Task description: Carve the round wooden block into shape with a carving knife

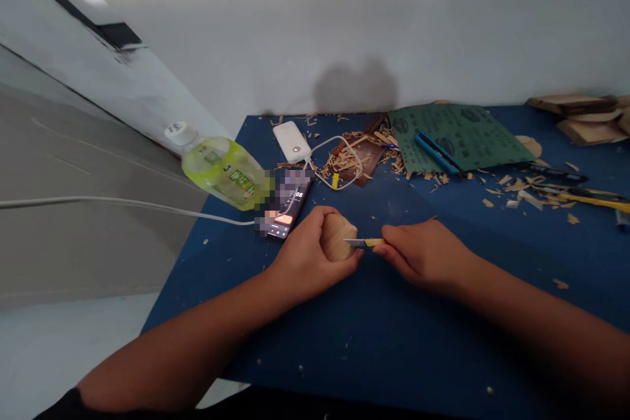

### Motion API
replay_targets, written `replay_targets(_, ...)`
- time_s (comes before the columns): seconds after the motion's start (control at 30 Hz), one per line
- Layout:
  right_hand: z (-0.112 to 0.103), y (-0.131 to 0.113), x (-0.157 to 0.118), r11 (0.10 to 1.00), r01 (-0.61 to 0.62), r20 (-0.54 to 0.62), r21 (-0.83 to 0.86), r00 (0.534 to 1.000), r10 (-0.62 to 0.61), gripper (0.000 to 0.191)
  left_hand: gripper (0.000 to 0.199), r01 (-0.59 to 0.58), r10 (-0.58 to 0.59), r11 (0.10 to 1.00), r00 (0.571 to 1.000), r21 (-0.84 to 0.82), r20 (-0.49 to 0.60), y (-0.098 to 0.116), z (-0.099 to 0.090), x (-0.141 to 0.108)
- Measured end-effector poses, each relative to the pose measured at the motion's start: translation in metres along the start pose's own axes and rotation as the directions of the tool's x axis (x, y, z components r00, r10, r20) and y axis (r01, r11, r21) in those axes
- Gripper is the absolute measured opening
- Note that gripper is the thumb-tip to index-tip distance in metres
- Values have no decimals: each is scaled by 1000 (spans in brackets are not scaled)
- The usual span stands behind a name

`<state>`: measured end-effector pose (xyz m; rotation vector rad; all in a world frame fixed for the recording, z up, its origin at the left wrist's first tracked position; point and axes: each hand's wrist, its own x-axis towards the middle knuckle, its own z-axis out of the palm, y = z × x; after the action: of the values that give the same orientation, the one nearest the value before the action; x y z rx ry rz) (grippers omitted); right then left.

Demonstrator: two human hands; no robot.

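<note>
My left hand (308,252) grips a rounded block of pale wood (336,237) above the blue tabletop (344,348). My right hand (423,256) pinches a small craft knife (367,243) with a yellow handle between thumb and fingers. Its thin steel blade rests against the right side of the wood. My left fingers hide the block's left side, and my right fingers cover most of the knife handle.
Wood shavings (352,161) lie scattered around a dark leather piece. Farther back are a white power bank (292,142), a cabled phone (290,210), a green plastic pouch (224,172), green abrasive sheet (457,136), a yellow-handled tool (585,199) and stacked wood pieces (585,119).
</note>
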<state>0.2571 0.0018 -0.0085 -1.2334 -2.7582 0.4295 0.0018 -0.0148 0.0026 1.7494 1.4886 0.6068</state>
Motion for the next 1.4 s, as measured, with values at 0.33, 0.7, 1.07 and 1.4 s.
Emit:
replay_targets(0.33, -3, 4, 6, 956, -172, -7, -238, 984, 176, 53, 63, 34, -22, 981, 998, 192, -63, 0, -1, 8)
replay_targets(0.7, -11, 36, 10, 814, -503, -97, -292, 862, 498, 58, 76, 4, 13, 979, 996, 204, -85, -3, -5, 8)
replay_targets(1.07, 0, 30, 6, 973, -232, -149, 15, 961, 232, 57, 65, 146, -120, 834, 989, -532, 84, -19, -7, 16)
replay_targets(1.4, -1, 15, 1, 996, -85, -79, -22, 993, 83, 56, 58, 158, -98, 775, 987, -612, 130, -17, 1, 16)
